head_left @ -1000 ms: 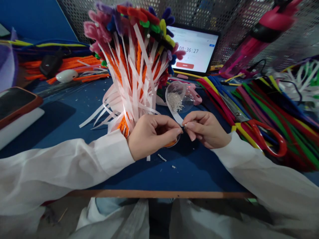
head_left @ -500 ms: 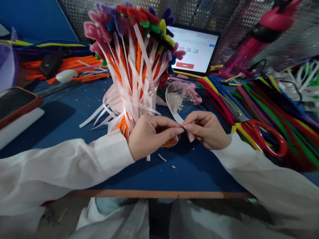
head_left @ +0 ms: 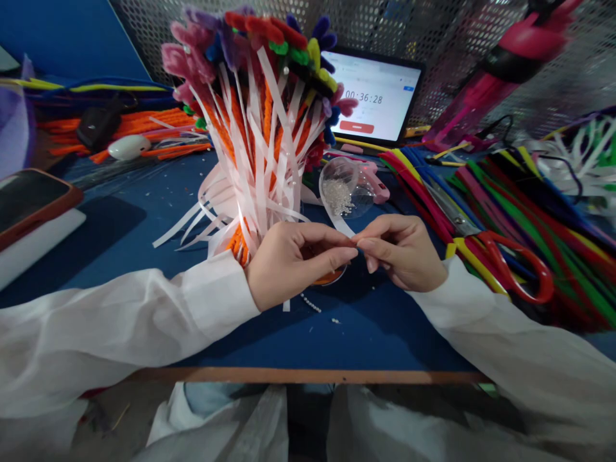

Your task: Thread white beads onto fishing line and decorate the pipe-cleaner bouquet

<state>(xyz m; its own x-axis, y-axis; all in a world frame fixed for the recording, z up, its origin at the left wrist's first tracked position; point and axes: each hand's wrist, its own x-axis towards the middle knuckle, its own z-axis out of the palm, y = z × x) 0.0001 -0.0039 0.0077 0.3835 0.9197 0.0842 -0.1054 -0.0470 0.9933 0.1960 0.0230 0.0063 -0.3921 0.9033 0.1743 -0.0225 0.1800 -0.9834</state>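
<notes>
Meeting at narrow tips, my left fingers (head_left: 332, 260) and right fingers (head_left: 385, 248) may hold something; I cannot tell. The short strand of silvery round beads (head_left: 312, 304) slants below, nearer my left.

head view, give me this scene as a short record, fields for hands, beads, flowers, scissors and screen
hands: left hand and right hand meet at the fingertips; anything between them is too small to tell
beads: a pile in a clear dish, a short row on the blue tabletop
flowers: fuzzy, many-coloured bundle with white ribbons, behind the left hand
scissors: red-handled pair, right of the right hand
screen: tablet reading 00:36:28
</notes>
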